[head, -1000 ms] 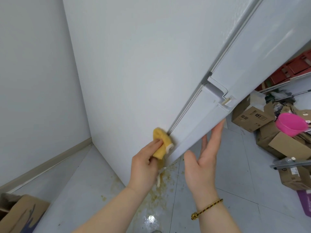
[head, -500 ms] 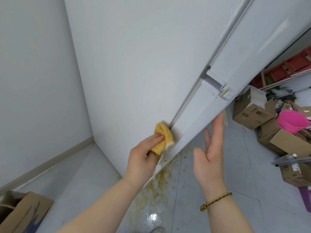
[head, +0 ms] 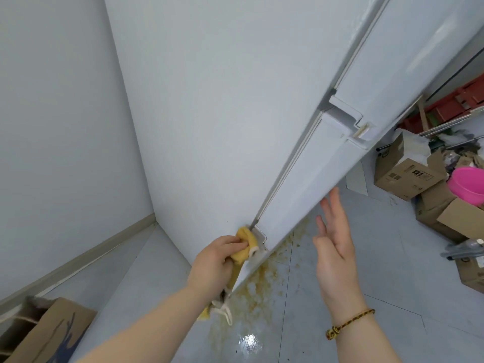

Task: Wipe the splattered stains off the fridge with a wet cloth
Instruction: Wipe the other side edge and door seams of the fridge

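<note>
My left hand (head: pixel 213 260) grips the yellow cloth (head: pixel 245 244), fingers (head: pixel 233 241) curled tight round the bunched wad, thumb hidden. The cloth is pressed on the white fridge (head: pixel 222 113) at its bottom corner, right where the door seam ends, at 6 o'clock of the view. A loose tail of the cloth with a white cord hangs under my wrist at 6 o'clock of the hand. My right hand (head: pixel 336 250) is at 3 o'clock of the left, fingers (head: pixel 335 205) straight and spread wide, palm toward me, holding nothing; the tips are just beside the door's lower edge, contact unclear. A braided bracelet (head: pixel 351 323) is on that wrist. Yellow-brown splatter (head: pixel 259 284) covers the floor (head: pixel 392 271) below the corner. Cardboard boxes (head: pixel 408 174) and a pink bowl (head: pixel 467 186) are at 3 o'clock.
</note>
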